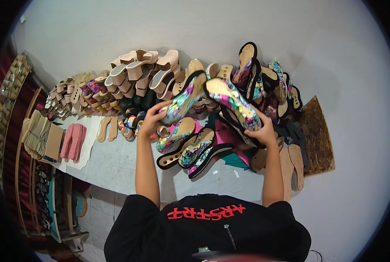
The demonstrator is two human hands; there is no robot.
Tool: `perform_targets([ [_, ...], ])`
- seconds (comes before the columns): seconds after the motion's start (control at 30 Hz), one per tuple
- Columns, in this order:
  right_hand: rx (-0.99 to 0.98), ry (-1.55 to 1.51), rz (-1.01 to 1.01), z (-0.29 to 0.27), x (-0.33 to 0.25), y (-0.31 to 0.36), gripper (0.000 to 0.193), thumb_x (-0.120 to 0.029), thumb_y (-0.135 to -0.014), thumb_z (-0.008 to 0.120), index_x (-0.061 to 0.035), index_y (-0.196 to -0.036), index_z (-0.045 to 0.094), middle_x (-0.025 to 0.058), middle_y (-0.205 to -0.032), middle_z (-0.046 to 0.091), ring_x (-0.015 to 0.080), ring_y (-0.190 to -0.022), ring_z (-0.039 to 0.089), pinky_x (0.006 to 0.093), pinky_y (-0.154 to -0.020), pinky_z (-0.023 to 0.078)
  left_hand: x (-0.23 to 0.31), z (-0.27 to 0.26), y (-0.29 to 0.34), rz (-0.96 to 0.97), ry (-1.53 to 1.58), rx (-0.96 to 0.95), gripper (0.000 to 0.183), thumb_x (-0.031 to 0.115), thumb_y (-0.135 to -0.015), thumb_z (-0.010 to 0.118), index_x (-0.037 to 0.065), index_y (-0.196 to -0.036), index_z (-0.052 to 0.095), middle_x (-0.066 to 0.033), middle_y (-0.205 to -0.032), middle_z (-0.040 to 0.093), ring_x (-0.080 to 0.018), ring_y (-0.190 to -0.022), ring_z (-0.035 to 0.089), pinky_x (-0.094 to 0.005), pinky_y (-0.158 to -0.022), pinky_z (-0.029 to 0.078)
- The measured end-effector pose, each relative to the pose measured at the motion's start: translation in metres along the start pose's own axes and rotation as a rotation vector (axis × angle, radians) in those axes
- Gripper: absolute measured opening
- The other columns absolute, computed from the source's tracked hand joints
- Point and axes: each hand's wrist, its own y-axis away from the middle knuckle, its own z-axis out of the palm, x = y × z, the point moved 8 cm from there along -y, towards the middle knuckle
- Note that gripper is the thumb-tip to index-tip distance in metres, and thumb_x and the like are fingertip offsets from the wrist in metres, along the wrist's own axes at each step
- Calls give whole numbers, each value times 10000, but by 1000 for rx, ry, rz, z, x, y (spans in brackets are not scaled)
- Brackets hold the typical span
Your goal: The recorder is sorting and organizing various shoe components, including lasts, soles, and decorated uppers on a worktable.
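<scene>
My left hand (152, 120) grips a wedge shoe sole (182, 104) covered in floral fabric, with a black rim. In my right hand (263, 132) is another floral wedge sole (235, 101), its tan underside partly showing. Both are lifted over the table, tilted, their far ends close together. Below them lie several similar floral soles (195, 148) with black edging, one of them with a row of holes in its tan face. Pink fabric (224, 135) and green fabric (235, 160) lie partly under the soles. The fingertips of both hands are partly hidden behind what they hold.
Beige heeled soles (136, 70) are stacked against the wall at the back. More floral soles (247, 65) pile up at back right, near a worn brown board (317, 135). Pink insoles (74, 142) lie at the left, beside a shelf rack (29, 174). Flat tan insoles (292, 168) rest at right.
</scene>
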Motion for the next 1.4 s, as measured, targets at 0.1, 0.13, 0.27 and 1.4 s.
perform_targets([
  [0.1,-88,183,146,17,25,32,834,-263,-463,805,-87,-1225,518,170,-999,633,203,-869,619,289,-819,443,-3,-22,51,-35,-294,-24,421,174,-749,631,33,-1141,574,-68,-1180,533,-171,-1052,502,-283,-880,393],
  [0.13,-130,306,208,22,30,39,848,-327,-457,798,-120,-1229,516,207,-961,625,305,-863,616,328,-786,459,-9,-25,63,-113,-286,-10,384,160,-744,630,31,-1103,599,-63,-1162,545,-157,-1038,503,-278,-882,390],
  [0.27,-288,697,275,50,37,51,887,-386,-453,799,-147,-1250,490,193,-950,624,335,-869,597,390,-748,469,-21,-24,77,-189,-338,2,355,103,-734,629,32,-1082,616,-49,-1110,577,-148,-978,521,-272,-823,420],
  [1.4,3,609,527,53,116,121,598,-246,-689,671,-23,-1171,397,211,-1118,430,395,-969,474,459,-827,404,-130,153,8,-87,-1108,73,869,546,-677,634,195,-1372,248,-236,-1155,487,-383,-1088,460,-527,-849,339],
])
